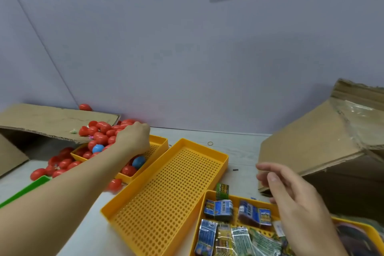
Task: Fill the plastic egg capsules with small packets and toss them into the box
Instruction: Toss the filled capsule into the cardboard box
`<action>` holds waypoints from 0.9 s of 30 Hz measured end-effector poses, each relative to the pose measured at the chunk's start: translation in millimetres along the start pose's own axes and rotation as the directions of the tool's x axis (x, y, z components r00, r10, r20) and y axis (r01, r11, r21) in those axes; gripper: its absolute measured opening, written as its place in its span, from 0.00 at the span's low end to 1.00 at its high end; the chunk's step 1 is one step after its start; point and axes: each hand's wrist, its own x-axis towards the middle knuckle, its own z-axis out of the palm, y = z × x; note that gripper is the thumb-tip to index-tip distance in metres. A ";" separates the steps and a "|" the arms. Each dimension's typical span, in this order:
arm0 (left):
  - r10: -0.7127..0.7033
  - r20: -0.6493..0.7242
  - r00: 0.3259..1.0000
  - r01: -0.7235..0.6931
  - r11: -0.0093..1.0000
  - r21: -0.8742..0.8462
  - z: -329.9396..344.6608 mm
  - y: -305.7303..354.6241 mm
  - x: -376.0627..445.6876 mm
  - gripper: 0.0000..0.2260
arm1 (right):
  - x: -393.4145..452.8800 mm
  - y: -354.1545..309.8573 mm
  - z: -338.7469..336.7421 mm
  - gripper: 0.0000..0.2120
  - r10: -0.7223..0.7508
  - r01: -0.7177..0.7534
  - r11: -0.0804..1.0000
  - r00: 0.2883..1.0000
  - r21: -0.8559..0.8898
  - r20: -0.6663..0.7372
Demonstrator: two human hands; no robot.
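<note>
Packets [218,210] are kept in the desk's near right tray [207,195], within easy reach.
Right hand [291,197] is held loosely spread, empty; left hand [133,139] is sunk among eggs [99,133], fingers hidden.

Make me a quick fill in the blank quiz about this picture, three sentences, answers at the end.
1. The left hand reaches into the tray of mostly ____ egg capsules.
2. The middle perforated yellow tray holds ____.
3. The small packets lie in a tray under the ____ hand.

Answers: red; nothing; right
</note>
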 end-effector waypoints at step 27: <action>-0.127 -0.032 0.991 -0.050 -0.142 -0.989 -54.7 151.3 -158.1 0.11 | -6.4 -0.1 0.3 0.10 -0.208 0.229 0.947 0.971 -0.224 0.117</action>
